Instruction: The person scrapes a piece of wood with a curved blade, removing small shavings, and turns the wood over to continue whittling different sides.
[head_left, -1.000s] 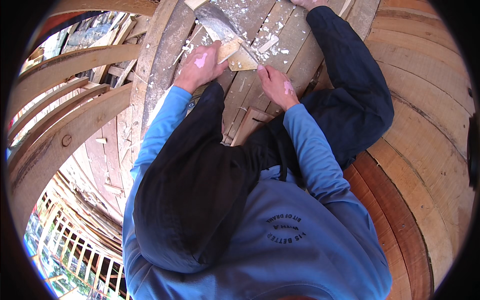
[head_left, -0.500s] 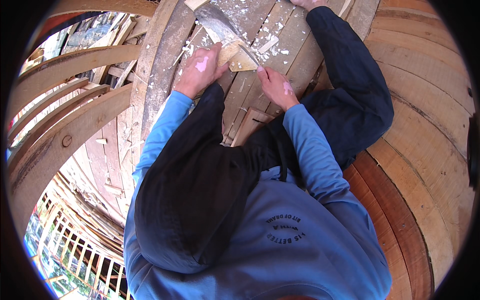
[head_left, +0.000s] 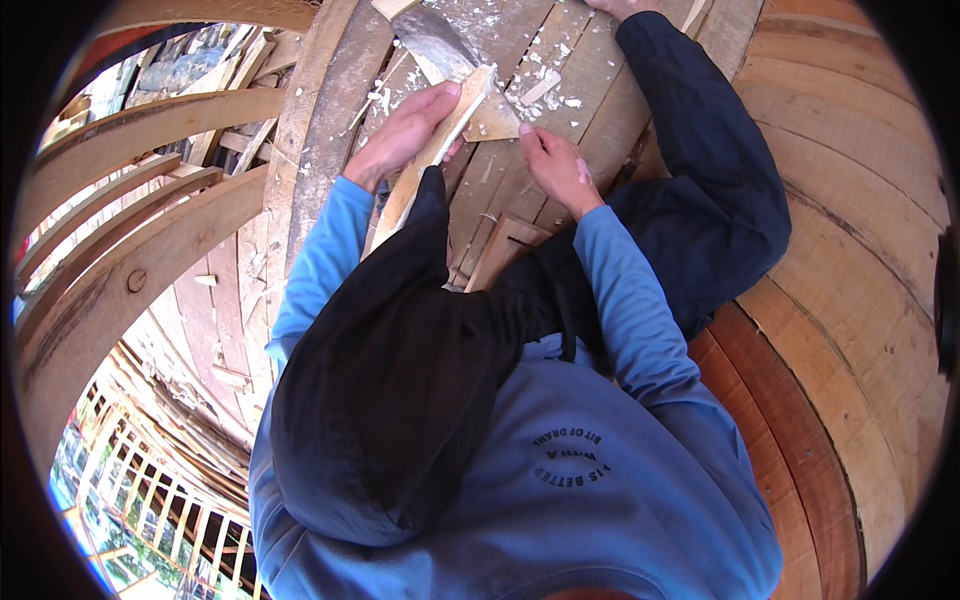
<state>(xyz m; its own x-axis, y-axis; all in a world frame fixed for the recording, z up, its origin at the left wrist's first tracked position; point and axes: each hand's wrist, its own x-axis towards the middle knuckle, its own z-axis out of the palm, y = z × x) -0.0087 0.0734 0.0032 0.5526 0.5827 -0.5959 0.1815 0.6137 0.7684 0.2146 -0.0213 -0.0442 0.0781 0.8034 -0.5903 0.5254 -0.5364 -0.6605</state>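
Observation:
My left hand point(head_left: 415, 130) is closed round a long pale wooden strip point(head_left: 437, 150), which slants from beside my knee up toward the right. My right hand point(head_left: 558, 172) is closed on the near end of a thin, blade-like tool point(head_left: 508, 102) whose far part lies close to the strip's upper end. The tool's exact kind is unclear. Under the strip's upper end lies a flat, pale yellowish pointed piece point(head_left: 492, 124). Just beyond is a broad grey sheet-like piece point(head_left: 435, 42), its lower part hidden by the strip.
White wood shavings point(head_left: 530, 70) are scattered over the plank floor point(head_left: 590, 110). A small wooden block point(head_left: 505, 250) lies by my lap. Curved timber ribs point(head_left: 150, 130) stand on the left, and a curved plank wall point(head_left: 850, 190) rises on the right. My bent legs frame the spot.
My left hand now holds the wooden strip up in sight, angled across the pointed piece; earlier the strip was not visible there. My right hand has barely moved.

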